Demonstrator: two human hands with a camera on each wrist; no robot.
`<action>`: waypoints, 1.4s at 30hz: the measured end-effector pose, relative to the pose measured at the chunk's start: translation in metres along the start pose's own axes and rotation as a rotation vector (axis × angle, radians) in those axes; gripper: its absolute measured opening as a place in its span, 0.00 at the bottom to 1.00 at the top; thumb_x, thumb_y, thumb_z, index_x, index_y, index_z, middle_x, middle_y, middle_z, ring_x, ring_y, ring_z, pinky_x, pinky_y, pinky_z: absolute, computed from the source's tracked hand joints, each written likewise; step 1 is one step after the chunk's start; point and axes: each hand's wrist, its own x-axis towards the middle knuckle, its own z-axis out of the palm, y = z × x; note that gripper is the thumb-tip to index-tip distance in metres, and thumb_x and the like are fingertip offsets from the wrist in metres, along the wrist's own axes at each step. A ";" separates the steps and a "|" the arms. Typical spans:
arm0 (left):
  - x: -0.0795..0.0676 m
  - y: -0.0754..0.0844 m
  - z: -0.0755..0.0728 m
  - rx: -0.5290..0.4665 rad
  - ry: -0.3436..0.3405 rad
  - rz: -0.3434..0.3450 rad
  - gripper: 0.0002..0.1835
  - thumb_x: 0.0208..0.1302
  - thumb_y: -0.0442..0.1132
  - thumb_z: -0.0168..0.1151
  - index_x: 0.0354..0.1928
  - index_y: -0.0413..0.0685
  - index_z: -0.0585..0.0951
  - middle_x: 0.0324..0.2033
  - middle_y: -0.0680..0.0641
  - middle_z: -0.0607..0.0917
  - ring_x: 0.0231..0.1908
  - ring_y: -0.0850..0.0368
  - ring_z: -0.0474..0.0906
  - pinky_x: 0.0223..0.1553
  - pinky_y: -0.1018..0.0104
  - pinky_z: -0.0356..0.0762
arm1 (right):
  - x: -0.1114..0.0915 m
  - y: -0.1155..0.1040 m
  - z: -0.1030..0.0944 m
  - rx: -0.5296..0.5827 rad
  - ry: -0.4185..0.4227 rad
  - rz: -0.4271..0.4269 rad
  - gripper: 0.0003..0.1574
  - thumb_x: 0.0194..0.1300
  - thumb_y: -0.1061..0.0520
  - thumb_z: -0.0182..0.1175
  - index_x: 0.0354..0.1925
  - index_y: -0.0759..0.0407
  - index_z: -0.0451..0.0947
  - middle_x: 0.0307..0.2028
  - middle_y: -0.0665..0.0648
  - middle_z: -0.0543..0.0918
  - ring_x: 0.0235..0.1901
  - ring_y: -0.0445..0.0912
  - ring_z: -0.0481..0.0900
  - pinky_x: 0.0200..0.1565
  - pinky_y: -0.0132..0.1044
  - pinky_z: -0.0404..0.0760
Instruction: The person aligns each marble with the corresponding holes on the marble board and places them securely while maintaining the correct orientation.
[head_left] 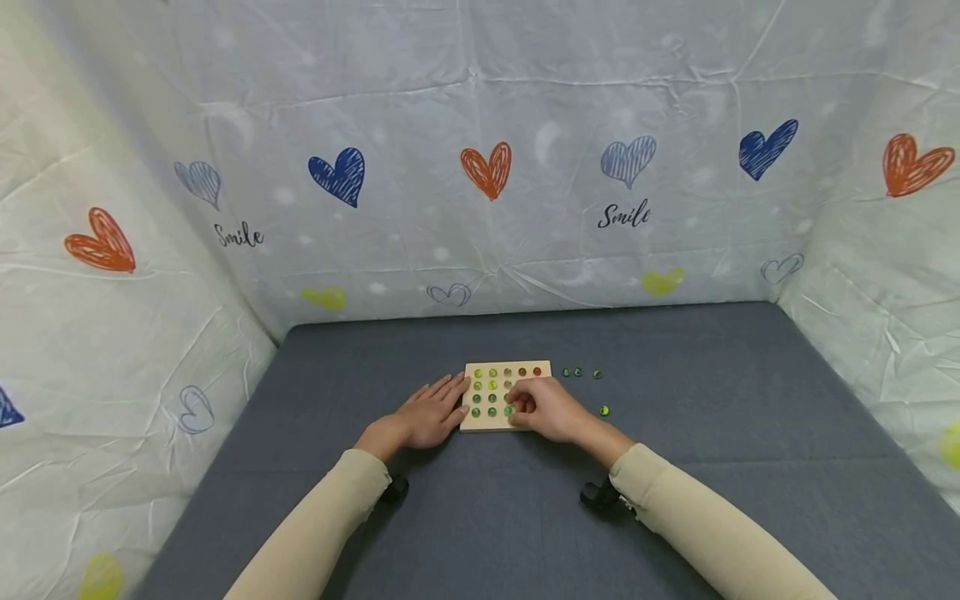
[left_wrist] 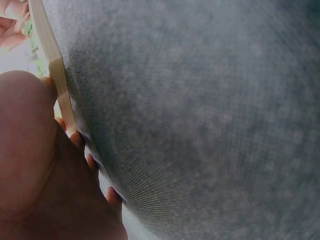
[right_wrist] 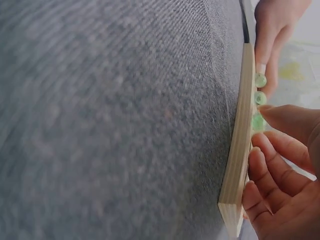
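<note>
A pale wooden board (head_left: 495,423) lies on the dark table, with glass marbles in rows across its face. My left hand (head_left: 432,414) rests at the board's left edge, fingers stretched out and thumb along the near left corner. Over the board's right part, my right hand (head_left: 553,410) pinches a green marble (right_wrist: 258,121) between thumb and forefinger in the nearest row. Two more green marbles stand beside it in that row, including one marble (right_wrist: 260,98) right by the thumb tip. The right hand covers the board's near right holes.
To the right of the board, several loose marbles lie on the table: a dark green marble (head_left: 597,374) near the back and a yellow-green marble (head_left: 604,411) closer to my right wrist. A white cloth (head_left: 405,208) printed with hearts hangs behind and at both sides.
</note>
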 end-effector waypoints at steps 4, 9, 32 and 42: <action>0.003 -0.006 0.005 0.000 0.014 0.007 0.34 0.84 0.56 0.34 0.83 0.52 0.46 0.82 0.48 0.46 0.81 0.47 0.39 0.78 0.43 0.38 | -0.005 0.001 -0.005 -0.012 0.001 -0.005 0.13 0.65 0.63 0.70 0.48 0.66 0.84 0.33 0.52 0.83 0.31 0.39 0.78 0.37 0.34 0.80; 0.001 -0.004 0.002 -0.004 0.008 0.006 0.34 0.84 0.55 0.35 0.83 0.50 0.47 0.82 0.47 0.46 0.81 0.46 0.39 0.78 0.42 0.38 | -0.011 0.002 -0.012 -0.032 0.005 -0.011 0.13 0.66 0.63 0.70 0.48 0.66 0.83 0.34 0.52 0.84 0.32 0.39 0.79 0.37 0.33 0.79; 0.000 -0.003 0.001 -0.004 -0.011 -0.007 0.34 0.84 0.56 0.34 0.83 0.50 0.45 0.82 0.46 0.45 0.81 0.47 0.38 0.78 0.43 0.37 | -0.044 0.026 -0.058 -0.119 0.083 0.037 0.14 0.66 0.62 0.70 0.49 0.66 0.84 0.37 0.54 0.84 0.35 0.42 0.78 0.38 0.39 0.79; 0.007 -0.010 0.008 -0.005 0.003 -0.005 0.35 0.83 0.58 0.34 0.83 0.55 0.45 0.82 0.50 0.44 0.81 0.49 0.38 0.78 0.44 0.38 | -0.045 0.044 -0.065 -0.151 0.116 0.106 0.15 0.66 0.62 0.69 0.50 0.67 0.83 0.38 0.56 0.85 0.34 0.43 0.78 0.37 0.40 0.79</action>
